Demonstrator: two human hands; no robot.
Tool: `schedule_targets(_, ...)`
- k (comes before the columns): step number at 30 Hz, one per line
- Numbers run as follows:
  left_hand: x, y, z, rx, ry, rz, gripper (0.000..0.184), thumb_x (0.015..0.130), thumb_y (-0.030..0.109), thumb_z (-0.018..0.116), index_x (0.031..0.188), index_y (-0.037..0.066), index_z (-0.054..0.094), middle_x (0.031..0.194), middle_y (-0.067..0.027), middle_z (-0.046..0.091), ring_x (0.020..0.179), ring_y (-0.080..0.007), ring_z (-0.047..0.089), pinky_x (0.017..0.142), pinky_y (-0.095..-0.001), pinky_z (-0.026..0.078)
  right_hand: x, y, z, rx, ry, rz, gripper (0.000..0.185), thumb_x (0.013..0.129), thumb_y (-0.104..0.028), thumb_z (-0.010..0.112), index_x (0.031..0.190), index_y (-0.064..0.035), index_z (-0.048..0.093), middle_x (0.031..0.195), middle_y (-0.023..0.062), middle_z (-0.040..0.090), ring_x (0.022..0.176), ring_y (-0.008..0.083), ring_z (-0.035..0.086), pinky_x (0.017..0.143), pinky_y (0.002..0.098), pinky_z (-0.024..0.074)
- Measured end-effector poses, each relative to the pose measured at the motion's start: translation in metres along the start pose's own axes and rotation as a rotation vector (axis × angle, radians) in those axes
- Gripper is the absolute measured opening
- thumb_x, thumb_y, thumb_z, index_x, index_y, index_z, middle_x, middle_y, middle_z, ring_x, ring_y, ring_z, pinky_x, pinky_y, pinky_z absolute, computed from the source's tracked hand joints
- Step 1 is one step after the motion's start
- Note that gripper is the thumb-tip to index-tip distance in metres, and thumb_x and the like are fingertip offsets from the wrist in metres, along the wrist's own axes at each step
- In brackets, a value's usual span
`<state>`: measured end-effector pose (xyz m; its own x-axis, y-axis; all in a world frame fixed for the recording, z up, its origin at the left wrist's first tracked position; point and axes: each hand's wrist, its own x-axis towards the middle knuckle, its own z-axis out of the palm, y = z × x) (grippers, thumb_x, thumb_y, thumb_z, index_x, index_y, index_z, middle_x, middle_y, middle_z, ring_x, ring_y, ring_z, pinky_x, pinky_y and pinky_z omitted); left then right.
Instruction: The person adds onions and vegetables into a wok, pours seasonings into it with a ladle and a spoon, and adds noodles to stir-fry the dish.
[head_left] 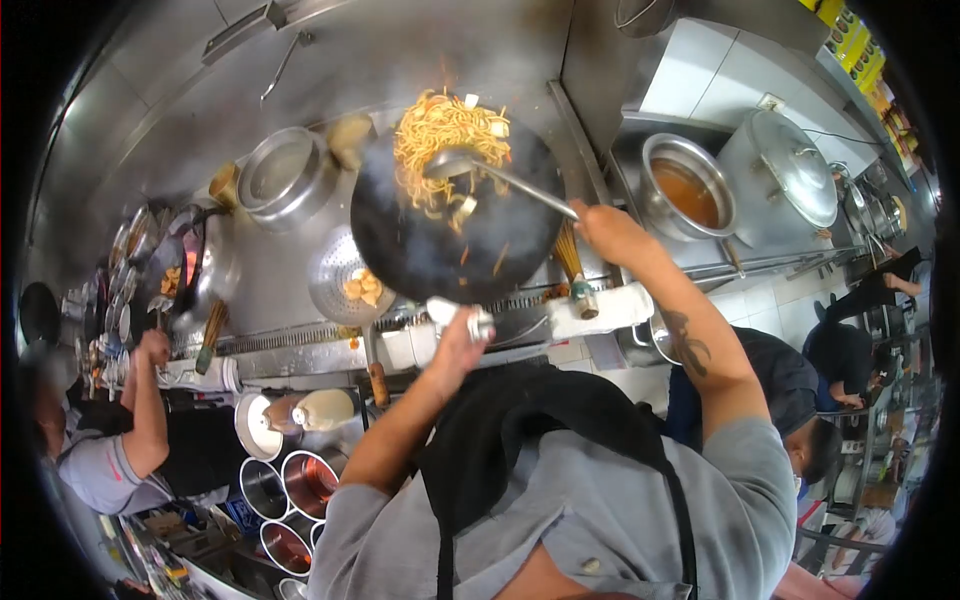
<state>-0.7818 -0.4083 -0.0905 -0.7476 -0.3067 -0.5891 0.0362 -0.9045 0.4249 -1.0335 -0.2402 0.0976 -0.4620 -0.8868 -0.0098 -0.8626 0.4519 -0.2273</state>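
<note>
A dark wok point(395, 245) holds a heap of noodles point(425, 135) with pale chunks and orange strips, near its far side. Steam drifts over it. My right hand point(610, 235) is closed round the end of a metal ladle point(525, 188), whose bowl rests over the noodles. At the wok's near edge, my left hand point(462, 345) is closed on a white cloth point(441, 312); whether a handle lies under the cloth is hidden. Left of the wok, a perforated strainer point(330, 270) carries some browned pieces point(364, 288).
Right of the stove stand a pot of brownish liquid point(688, 190) and a large lidded pot point(790, 165). Bamboo brushes point(570, 255) flank the wok area. Bottles point(326, 410) and round containers point(308, 478) sit lower left. Co-workers point(110, 460) stand on both sides.
</note>
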Motion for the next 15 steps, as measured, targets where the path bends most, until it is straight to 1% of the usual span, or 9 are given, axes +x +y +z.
schedule_targets(2, -0.036, 0.001, 0.031, 0.014, 0.057, 0.009, 0.006, 0.088, 0.017, 0.054, 0.092, 0.012, 0.054, 0.076, -0.0046, 0.058, 0.065, -0.0194, 0.058, 0.050, -0.0362, 0.050, -0.007, -0.009, -0.013, -0.093, 0.033, -0.033, 0.037, 0.091, -0.016, 0.054, 0.122, 0.0020, 0.051, 0.084, 0.0246, 0.063, 0.079, 0.0401, 0.063, 0.072, 0.0482, 0.0494)
schedule_targets(5, 0.004, 0.048, 0.051, -0.119, 0.012, 0.013, 0.007, 0.089, 0.016, 0.052, 0.091, 0.010, 0.052, 0.078, -0.0066, 0.057, 0.068, -0.0201, 0.058, 0.055, -0.0341, 0.052, -0.012, -0.016, -0.032, -0.091, -0.026, -0.087, 0.039, 0.091, -0.017, 0.054, 0.125, 0.0013, 0.050, 0.083, 0.0251, 0.063, 0.080, 0.0407, 0.063, 0.073, 0.0483, 0.0494)
schedule_targets(6, 0.013, 0.070, 0.065, -0.139, 0.055, -0.004, 0.006, 0.088, 0.014, 0.053, 0.090, 0.008, 0.051, 0.077, -0.0076, 0.057, 0.069, -0.0207, 0.057, 0.055, -0.0332, 0.052, -0.019, -0.024, -0.042, -0.062, -0.052, -0.077, 0.034, 0.090, -0.016, 0.054, 0.120, 0.0009, 0.052, 0.084, 0.0245, 0.064, 0.080, 0.0405, 0.063, 0.073, 0.0483, 0.0497)
schedule_targets(7, 0.004, 0.082, 0.084, -0.096, 0.089, 0.071, 0.006, 0.088, 0.013, 0.052, 0.089, 0.007, 0.051, 0.078, -0.0076, 0.056, 0.070, -0.0207, 0.057, 0.056, -0.0328, 0.051, -0.026, -0.033, -0.053, -0.033, -0.076, -0.069, 0.030, 0.089, -0.015, 0.054, 0.115, 0.0005, 0.055, 0.084, 0.0239, 0.064, 0.081, 0.0402, 0.064, 0.074, 0.0483, 0.0501)
schedule_targets(8, 0.024, 0.085, 0.072, -0.122, 0.020, 0.058, 0.006, 0.088, 0.012, 0.052, 0.090, 0.006, 0.051, 0.079, -0.0073, 0.057, 0.071, -0.0209, 0.057, 0.056, -0.0338, 0.051, -0.030, -0.039, -0.060, -0.007, -0.094, -0.061, 0.026, 0.088, -0.014, 0.054, 0.109, 0.0002, 0.057, 0.084, 0.0234, 0.065, 0.081, 0.0400, 0.064, 0.074, 0.0482, 0.0505)
schedule_targets(10, 0.000, 0.089, 0.093, -0.072, 0.035, 0.006, 0.006, 0.087, 0.011, 0.053, 0.090, 0.006, 0.052, 0.080, -0.0074, 0.058, 0.070, -0.0208, 0.057, 0.057, -0.0345, 0.050, -0.038, -0.023, -0.059, 0.043, -0.069, -0.163, 0.025, 0.088, -0.015, 0.054, 0.109, 0.0001, 0.058, 0.084, 0.0230, 0.065, 0.081, 0.0403, 0.064, 0.074, 0.0483, 0.0503)
schedule_targets(11, 0.000, 0.088, 0.092, -0.015, -0.003, 0.017, 0.010, 0.088, 0.014, 0.053, 0.096, 0.008, 0.053, 0.084, -0.0079, 0.058, 0.075, -0.0211, 0.057, 0.058, -0.0342, 0.050, -0.040, -0.017, -0.055, 0.077, -0.065, -0.215, 0.025, 0.089, -0.015, 0.054, 0.108, 0.0001, 0.059, 0.084, 0.0229, 0.065, 0.082, 0.0404, 0.064, 0.074, 0.0483, 0.0502)
schedule_targets(14, 0.031, 0.096, 0.076, -0.076, 0.032, 0.040, 0.011, 0.089, 0.015, 0.052, 0.097, 0.009, 0.054, 0.087, -0.0079, 0.059, 0.078, -0.0213, 0.057, 0.058, -0.0336, 0.050, -0.025, -0.018, -0.048, 0.132, -0.229, -0.122, 0.028, 0.090, -0.016, 0.054, 0.112, 0.0002, 0.059, 0.091, 0.0233, 0.065, 0.087, 0.0400, 0.063, 0.076, 0.0473, 0.0499)
schedule_targets(15, 0.018, 0.097, 0.088, -0.089, 0.085, 0.060, 0.009, 0.088, 0.015, 0.053, 0.094, 0.009, 0.052, 0.082, -0.0071, 0.058, 0.071, -0.0220, 0.056, 0.058, -0.0352, 0.050, -0.025, -0.037, -0.058, 0.077, -0.368, 0.034, 0.033, 0.090, -0.017, 0.055, 0.119, -0.0004, 0.057, 0.097, 0.0247, 0.065, 0.090, 0.0398, 0.063, 0.079, 0.0460, 0.0497)
